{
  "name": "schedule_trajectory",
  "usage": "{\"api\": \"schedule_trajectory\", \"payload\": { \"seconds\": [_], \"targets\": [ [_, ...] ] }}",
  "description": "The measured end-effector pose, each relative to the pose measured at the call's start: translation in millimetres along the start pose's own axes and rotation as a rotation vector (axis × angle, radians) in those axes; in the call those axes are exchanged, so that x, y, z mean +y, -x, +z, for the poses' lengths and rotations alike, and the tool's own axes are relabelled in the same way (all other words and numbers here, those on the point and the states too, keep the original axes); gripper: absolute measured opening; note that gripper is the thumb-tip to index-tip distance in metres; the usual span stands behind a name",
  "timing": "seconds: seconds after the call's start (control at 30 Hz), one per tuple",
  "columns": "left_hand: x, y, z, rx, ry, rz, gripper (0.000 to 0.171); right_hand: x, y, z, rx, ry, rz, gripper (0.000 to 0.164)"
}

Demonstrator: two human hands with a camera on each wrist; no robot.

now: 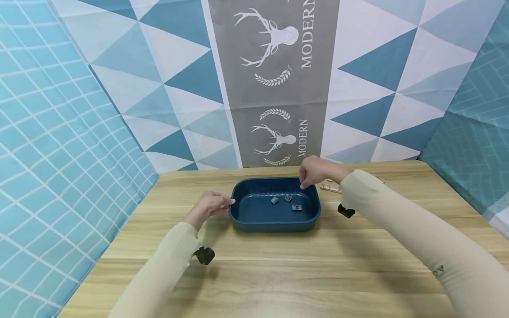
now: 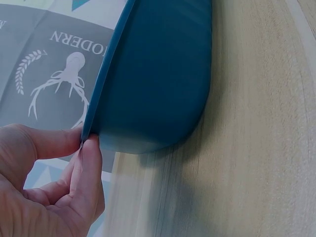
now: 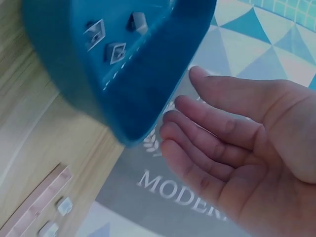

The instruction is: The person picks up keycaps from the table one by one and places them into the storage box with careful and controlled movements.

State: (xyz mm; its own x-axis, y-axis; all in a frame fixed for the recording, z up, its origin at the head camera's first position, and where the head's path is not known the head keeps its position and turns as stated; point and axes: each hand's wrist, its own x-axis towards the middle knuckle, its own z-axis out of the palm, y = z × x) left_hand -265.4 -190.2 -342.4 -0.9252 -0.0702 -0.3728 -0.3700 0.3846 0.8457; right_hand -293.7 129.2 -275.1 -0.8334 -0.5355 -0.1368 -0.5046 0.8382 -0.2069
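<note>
A deep blue plastic basin (image 1: 262,227) sits on the wooden table. My left hand (image 1: 210,205) pinches its left rim between thumb and fingers, as the left wrist view shows up close. Over the basin's far right corner is my right hand (image 1: 315,169). In the right wrist view, that hand (image 3: 242,138) is empty, its fingers loosely bent and the thumb apart from them, beside the rim. Inside the basin lie three small grey, hollow, keycap-like pieces: a rounded one (image 1: 275,200), a squarish one (image 1: 288,198) and a wider one (image 1: 296,207).
Right of the basin, partly behind my right arm, lies a long pinkish divided strip (image 1: 331,188). Beside it in the right wrist view are two small pale pieces (image 3: 64,205). A patterned cloth (image 1: 274,97) hangs behind the table's far edge.
</note>
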Motion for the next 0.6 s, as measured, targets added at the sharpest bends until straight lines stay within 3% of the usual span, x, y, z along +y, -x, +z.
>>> {"api": "schedule_trajectory", "payload": {
  "seconds": [0.37,0.6],
  "targets": [
    [-0.4,-0.2,-2.2,-0.005,-0.014,-0.008,0.033,40,24,8,0.144,-0.123,-0.076,0.011],
    [-0.9,-0.9,-2.7,-0.008,-0.011,-0.005,0.034,61,38,11,0.120,-0.143,-0.017,0.011]
  ]
}}
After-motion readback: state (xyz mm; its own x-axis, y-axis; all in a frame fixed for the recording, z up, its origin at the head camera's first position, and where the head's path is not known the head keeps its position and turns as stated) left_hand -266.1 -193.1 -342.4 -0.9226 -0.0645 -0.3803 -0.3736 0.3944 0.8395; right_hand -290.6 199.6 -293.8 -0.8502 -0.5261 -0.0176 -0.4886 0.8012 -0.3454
